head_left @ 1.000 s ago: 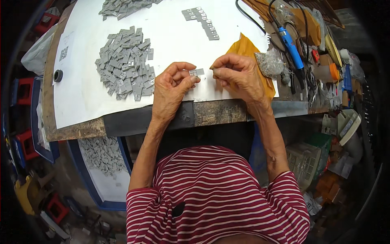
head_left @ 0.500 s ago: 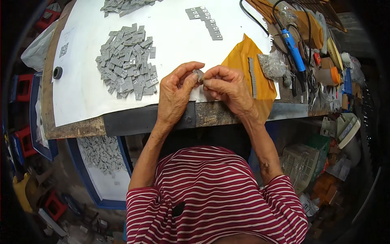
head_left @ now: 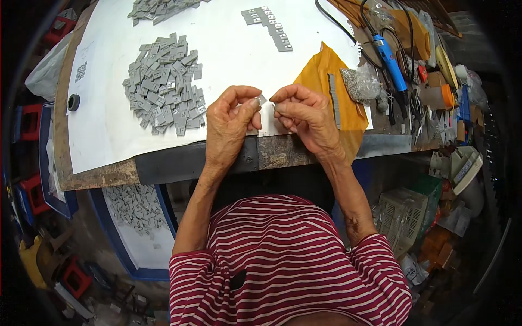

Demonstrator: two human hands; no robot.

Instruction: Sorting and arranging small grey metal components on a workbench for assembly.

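small grey flat piece (head_left: 262, 100) pinched by left hand (head_left: 231, 122) fingertips; right hand (head_left: 304, 117) fingers curled, pinching nothing visible.

Parts heap (head_left: 163, 84) left of hands (head_left: 266, 117)

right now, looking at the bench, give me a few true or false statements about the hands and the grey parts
1. The left hand pinches a small grey piece at its fingertips. True.
2. The right hand rests flat on the blue tool. False: it is raised beside the left hand, with the tool apart on its right.
3. A pile of grey pieces lies on the white sheet to the left of the hands. True.
4. The yellow envelope lies under that pile. False: it lies right of the hands, with a grey strip on it.
5. A short row of joined grey pieces lies farther back on the sheet. True.
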